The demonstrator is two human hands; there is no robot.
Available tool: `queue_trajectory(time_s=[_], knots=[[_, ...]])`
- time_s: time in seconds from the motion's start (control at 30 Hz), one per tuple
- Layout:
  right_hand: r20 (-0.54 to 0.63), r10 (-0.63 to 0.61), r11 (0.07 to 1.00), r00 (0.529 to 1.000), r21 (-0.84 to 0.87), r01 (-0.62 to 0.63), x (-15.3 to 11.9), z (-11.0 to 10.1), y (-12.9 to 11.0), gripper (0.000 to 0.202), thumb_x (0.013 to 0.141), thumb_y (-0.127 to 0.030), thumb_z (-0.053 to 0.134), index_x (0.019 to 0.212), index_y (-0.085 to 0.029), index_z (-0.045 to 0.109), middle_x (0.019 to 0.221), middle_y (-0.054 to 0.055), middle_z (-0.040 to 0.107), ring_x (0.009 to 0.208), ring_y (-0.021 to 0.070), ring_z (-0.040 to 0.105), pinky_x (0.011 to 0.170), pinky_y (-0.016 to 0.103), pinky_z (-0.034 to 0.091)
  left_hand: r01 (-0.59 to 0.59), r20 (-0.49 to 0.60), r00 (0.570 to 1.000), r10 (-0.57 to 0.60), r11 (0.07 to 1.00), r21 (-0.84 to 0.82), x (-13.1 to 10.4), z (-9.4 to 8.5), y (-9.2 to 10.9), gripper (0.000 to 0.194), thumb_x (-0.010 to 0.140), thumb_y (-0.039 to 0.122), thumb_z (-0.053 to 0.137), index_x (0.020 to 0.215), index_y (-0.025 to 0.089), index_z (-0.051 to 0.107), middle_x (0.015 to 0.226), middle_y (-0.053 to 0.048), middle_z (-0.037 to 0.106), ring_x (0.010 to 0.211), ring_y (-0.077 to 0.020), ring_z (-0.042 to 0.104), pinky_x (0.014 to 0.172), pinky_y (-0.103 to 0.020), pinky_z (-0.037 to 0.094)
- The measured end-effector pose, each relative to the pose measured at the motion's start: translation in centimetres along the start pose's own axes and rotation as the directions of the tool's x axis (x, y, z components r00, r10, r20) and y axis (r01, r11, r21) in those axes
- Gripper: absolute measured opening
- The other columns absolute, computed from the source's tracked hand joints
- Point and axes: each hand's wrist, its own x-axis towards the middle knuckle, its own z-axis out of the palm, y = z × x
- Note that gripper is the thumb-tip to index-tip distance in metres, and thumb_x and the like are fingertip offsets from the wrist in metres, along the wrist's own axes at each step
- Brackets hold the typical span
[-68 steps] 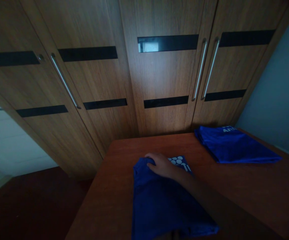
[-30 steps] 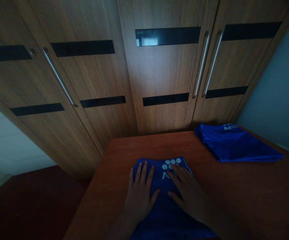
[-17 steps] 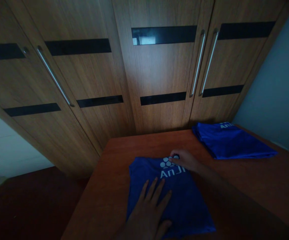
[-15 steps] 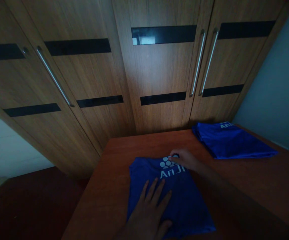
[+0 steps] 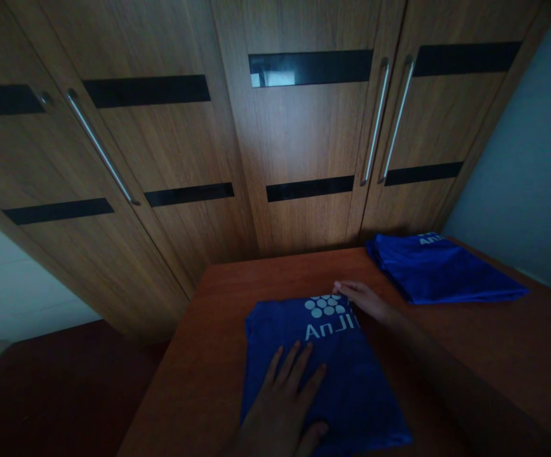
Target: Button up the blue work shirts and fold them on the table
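Observation:
A folded blue shirt with white dots and mirror-reversed lettering lies on the reddish-brown wooden table in front of me. My left hand rests flat on its lower left part, fingers spread. At the far right corner of the same shirt, my right hand has its fingers closed around the edge, with the thumb and index finger together. The cloth right under those fingers is partly hidden. Farther back to the right lies a second folded blue shirt with a similar white print, touched by neither hand.
The table stands against a wooden wardrobe with black strips and long metal handles. A pale wall borders the right side. Dark reddish floor lies to the left of the table. The light is dim.
My right hand has slid slightly away and to the right, off the dot print to the shirt's far right corner, uncovering more dots. My left hand stays in place.

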Motion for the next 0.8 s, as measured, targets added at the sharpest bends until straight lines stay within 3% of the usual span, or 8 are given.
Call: queue_trajectory(time_s=[0.1,0.17,0.2,0.27,0.33,0.43,0.6,0.8], knots=[[0.064,-0.039,0.994,0.997,0.105,0.032,-1.0,-1.2,0.4,0.038,0.076,-0.055,0.06,0.085,-0.018,0.063,0.084,0.002,0.064,0.081,0.016,0.059,0.076,0.028,0.044,-0.011,-0.066,0.998,0.013,0.999,0.032,0.5,0.2,0.7,0.073,0.086,0.048,0.052,0.148,0.027,0.019,0.155,-0.008,0.021,0.14,-0.0316,0.022,0.111,-0.053,0.025],[0.086,-0.043,0.99,0.995,0.138,0.031,-1.2,-1.5,0.8,0.036,0.074,-0.052,0.065,0.088,-0.019,0.062,0.087,0.002,0.064,0.083,0.0162,0.059,0.078,0.028,0.044,-0.067,-0.165,0.983,0.081,0.994,0.086,1.7,0.8,2.1,0.065,0.088,0.052,0.047,0.144,0.023,0.031,0.15,-0.009,0.033,0.136,-0.0295,0.03,0.11,-0.049,0.028],[0.089,-0.042,0.989,0.995,0.145,0.029,-1.2,-1.5,1.0,0.035,0.074,-0.051,0.065,0.088,-0.019,0.062,0.086,0.001,0.064,0.082,0.016,0.059,0.077,0.028,0.044,-0.111,-0.225,0.965,0.136,0.986,0.12,2.6,1.2,3.1,0.061,0.088,0.054,0.045,0.14,0.022,0.037,0.147,-0.009,0.039,0.134,-0.028,0.034,0.109,-0.048,0.029],[0.085,-0.05,0.987,0.995,0.155,0.037,-1.1,-1.3,1.2,0.035,0.074,-0.051,0.066,0.086,-0.019,0.061,0.081,0.0,0.062,0.078,0.0153,0.058,0.075,0.027,0.043,-0.207,-0.371,0.889,0.267,0.959,0.195,4.8,2.4,5.5,0.05,0.09,0.054,0.042,0.129,0.024,0.05,0.139,-0.006,0.05,0.128,-0.0256,0.042,0.107,-0.047,0.03],[0.087,-0.07,0.987,0.994,0.153,0.056,-1.0,-1.2,1.2,0.034,0.075,-0.051,0.066,0.084,-0.019,0.06,0.079,-0.001,0.061,0.077,0.015,0.057,0.074,0.027,0.043,-0.254,-0.399,0.859,0.322,0.943,0.215,7.0,3.7,7.7,0.037,0.093,0.046,0.041,0.119,0.024,0.057,0.133,-0.004,0.055,0.125,-0.0242,0.045,0.104,-0.046,0.033],[0.069,-0.107,0.987,0.992,0.125,0.098,-0.9,-1.1,1.0,0.035,0.077,-0.054,0.062,0.082,-0.019,0.061,0.079,0.0,0.061,0.077,0.0156,0.057,0.074,0.028,0.043,-0.232,-0.388,0.875,0.289,0.955,0.188,9.3,5.7,9.7,0.028,0.095,0.032,0.041,0.097,0.02,0.065,0.111,-0.002,0.068,0.111,-0.0213,0.055,0.099,-0.042,0.038],[0.025,-0.113,0.99,0.993,0.089,0.11,-0.8,-0.8,0.9,0.039,0.079,-0.057,0.058,0.081,-0.018,0.064,0.078,0.0,0.063,0.076,0.0165,0.058,0.073,0.028,0.044,-0.285,-0.365,0.871,0.329,0.943,0.17,9.6,7.8,10.0,0.026,0.092,0.03,0.047,0.081,0.017,0.066,0.09,-0.001,0.073,0.097,-0.0168,0.061,0.093,-0.035,0.041],[-0.06,-0.091,0.992,0.994,0.082,0.096,0.0,0.2,1.7,0.041,0.08,-0.058,0.055,0.076,-0.018,0.063,0.07,-0.001,0.06,0.066,0.0147,0.055,0.062,0.026,0.043,-0.328,-0.405,0.827,0.39,0.92,0.216,8.7,6.9,9.4,0.021,0.093,0.026,0.048,0.085,0.019,0.066,0.091,0.002,0.072,0.096,-0.0136,0.06,0.099,-0.032,0.037]])
